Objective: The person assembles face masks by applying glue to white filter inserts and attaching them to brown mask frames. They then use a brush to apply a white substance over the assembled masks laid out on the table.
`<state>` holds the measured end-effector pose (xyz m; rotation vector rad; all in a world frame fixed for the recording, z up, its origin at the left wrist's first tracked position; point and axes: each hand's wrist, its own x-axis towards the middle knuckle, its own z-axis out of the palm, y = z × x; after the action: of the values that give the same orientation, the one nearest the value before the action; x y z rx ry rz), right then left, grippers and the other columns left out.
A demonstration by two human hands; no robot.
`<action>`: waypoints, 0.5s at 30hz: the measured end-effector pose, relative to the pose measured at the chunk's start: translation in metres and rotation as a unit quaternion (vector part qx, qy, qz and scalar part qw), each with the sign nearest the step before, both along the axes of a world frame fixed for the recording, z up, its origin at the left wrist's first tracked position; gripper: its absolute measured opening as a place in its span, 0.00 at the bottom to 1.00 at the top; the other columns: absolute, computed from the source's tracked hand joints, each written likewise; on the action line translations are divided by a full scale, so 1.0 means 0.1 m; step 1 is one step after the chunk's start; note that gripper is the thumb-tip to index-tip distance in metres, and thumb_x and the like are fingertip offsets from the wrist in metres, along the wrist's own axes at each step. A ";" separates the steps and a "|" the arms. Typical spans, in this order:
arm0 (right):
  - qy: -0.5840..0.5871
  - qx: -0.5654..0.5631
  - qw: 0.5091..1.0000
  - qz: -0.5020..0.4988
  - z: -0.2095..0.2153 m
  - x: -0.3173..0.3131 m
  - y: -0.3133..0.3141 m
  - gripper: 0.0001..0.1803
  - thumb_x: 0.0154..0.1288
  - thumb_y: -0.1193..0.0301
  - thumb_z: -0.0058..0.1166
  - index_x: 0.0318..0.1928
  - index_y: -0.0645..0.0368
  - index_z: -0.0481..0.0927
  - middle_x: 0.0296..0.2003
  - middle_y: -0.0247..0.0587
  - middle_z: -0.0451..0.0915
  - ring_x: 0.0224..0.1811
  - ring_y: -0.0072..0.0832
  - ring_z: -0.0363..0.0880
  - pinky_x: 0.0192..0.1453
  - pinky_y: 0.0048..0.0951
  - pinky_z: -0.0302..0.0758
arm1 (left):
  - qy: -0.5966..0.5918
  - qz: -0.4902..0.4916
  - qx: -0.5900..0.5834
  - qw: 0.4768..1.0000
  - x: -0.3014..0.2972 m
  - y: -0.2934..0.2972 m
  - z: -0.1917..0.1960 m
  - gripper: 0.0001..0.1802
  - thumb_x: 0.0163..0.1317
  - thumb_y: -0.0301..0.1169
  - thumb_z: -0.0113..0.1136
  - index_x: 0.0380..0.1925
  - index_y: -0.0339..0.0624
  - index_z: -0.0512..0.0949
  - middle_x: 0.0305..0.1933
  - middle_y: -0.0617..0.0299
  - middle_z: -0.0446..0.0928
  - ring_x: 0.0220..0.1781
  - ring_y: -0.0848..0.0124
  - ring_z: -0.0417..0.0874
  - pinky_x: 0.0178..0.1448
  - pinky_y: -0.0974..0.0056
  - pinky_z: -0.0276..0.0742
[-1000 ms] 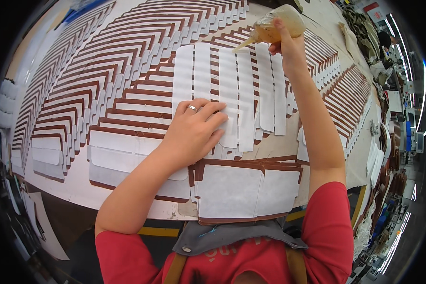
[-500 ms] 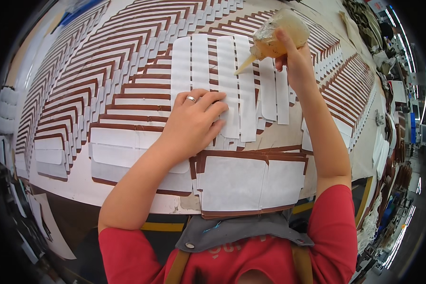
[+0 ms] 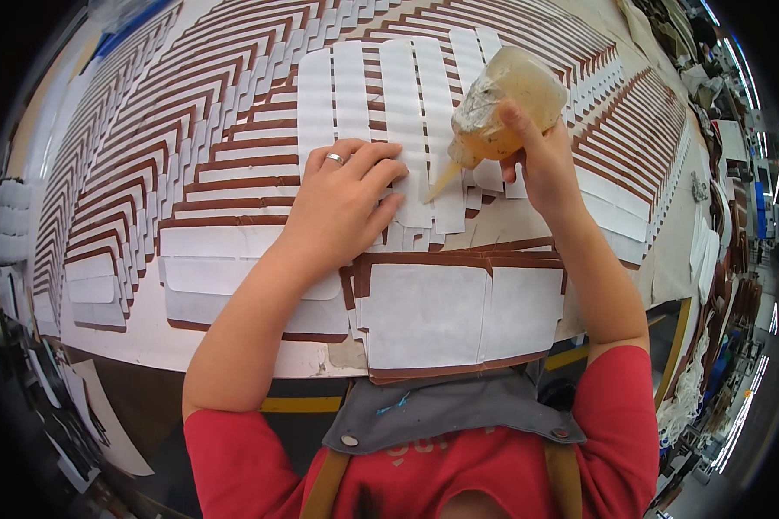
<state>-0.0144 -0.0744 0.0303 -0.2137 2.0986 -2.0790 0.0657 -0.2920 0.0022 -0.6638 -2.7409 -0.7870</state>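
My right hand (image 3: 541, 164) grips a soft plastic glue bottle (image 3: 498, 104) full of amber glue, tilted so its nozzle points down-left at the lower end of a white cardboard strip (image 3: 446, 186). My left hand (image 3: 346, 203), with a ring on one finger, lies flat with fingers spread on a fanned row of white strips (image 3: 381, 95), pressing them onto the table. A stack of flat white box blanks with brown edges (image 3: 459, 311) lies just below both hands, at the table's near edge.
Long overlapping rows of brown-edged white blanks (image 3: 147, 173) cover the table (image 3: 260, 355) left, far and right. More blanks (image 3: 95, 285) sit at the left edge. Cluttered shelves and goods (image 3: 736, 173) run along the right side.
My right hand has brought the glue bottle down and toward me, from the strips' far ends to their near ends. My left hand stays pressed on the strips.
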 end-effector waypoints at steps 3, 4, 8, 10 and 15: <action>-0.014 0.007 1.000 -0.007 -0.03 0.12 0.03 0.27 0.57 0.53 0.60 0.43 0.64 0.70 0.28 0.38 0.75 0.13 0.16 0.66 0.12 0.16 0.63 | -0.001 -0.002 0.000 1.000 -0.01 0.00 0.00 0.11 0.54 0.28 0.58 0.39 0.45 0.74 0.52 0.64 0.73 0.54 0.61 0.69 0.57 0.57 0.60; -0.024 0.014 1.000 -0.007 -0.03 0.15 0.04 0.27 0.57 0.52 0.59 0.43 0.64 0.70 0.28 0.38 0.75 0.13 0.16 0.67 0.13 0.16 0.63 | -0.002 -0.003 0.001 1.000 -0.01 0.00 0.00 0.11 0.54 0.28 0.58 0.39 0.45 0.74 0.52 0.64 0.73 0.54 0.61 0.69 0.56 0.57 0.60; -0.128 -0.071 0.989 0.025 0.00 0.07 0.14 0.29 0.59 0.46 0.54 0.43 0.62 0.71 0.28 0.38 0.76 0.15 0.19 0.68 0.14 0.19 0.63 | -0.005 -0.003 0.003 1.000 0.01 -0.01 0.00 0.11 0.54 0.28 0.58 0.39 0.45 0.74 0.52 0.64 0.73 0.54 0.61 0.69 0.56 0.57 0.61; -0.107 -0.097 0.990 0.010 0.02 -0.14 0.18 0.31 0.60 0.43 0.49 0.44 0.61 0.72 0.29 0.37 0.77 0.17 0.20 0.69 0.17 0.20 0.65 | -0.006 -0.003 0.002 1.000 0.01 -0.01 0.01 0.11 0.55 0.29 0.58 0.39 0.44 0.74 0.52 0.63 0.73 0.54 0.61 0.69 0.56 0.57 0.60; 0.037 -0.079 0.995 -0.053 0.08 -0.75 0.13 0.26 0.63 0.49 0.51 0.45 0.61 0.72 0.30 0.39 0.78 0.20 0.21 0.73 0.23 0.20 0.69 | -0.004 -0.003 -0.001 1.000 0.00 -0.01 -0.02 0.13 0.55 0.29 0.57 0.42 0.44 0.74 0.53 0.63 0.73 0.54 0.61 0.69 0.57 0.57 0.59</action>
<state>-0.0889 -0.0611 0.0382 -0.2089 2.0276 -2.3369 0.0656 -0.2927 0.0004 -0.6700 -2.7492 -0.7893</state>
